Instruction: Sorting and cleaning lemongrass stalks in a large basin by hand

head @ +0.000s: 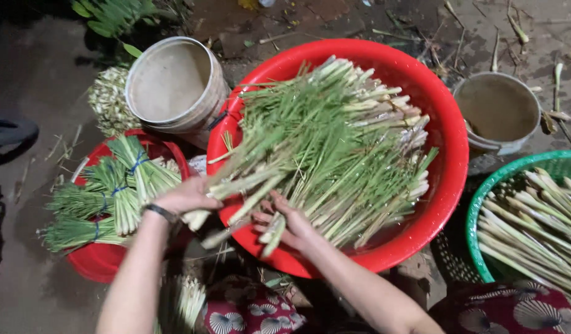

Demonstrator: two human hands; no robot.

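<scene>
A big red basin [449, 148] holds a heap of lemongrass stalks [335, 142], green tops and pale ends, lying in shallow water. My left hand [185, 196], with a dark band on the wrist, grips the ends of a few stalks [236, 195] at the basin's near-left rim. My right hand [286, 226] is beside it, palm up, fingers closed around a couple of pale stalk ends [272, 235]. Both hands hold stalks drawn from the same heap.
A smaller red basin [97, 263] at left carries bundles tied with blue bands [115, 192]. A muddy-water bucket [174, 83] stands behind it, another bucket [498, 111] at right. A green basket [483, 213] of stalks sits at right. Patterned red cloth [248, 312] covers my knees.
</scene>
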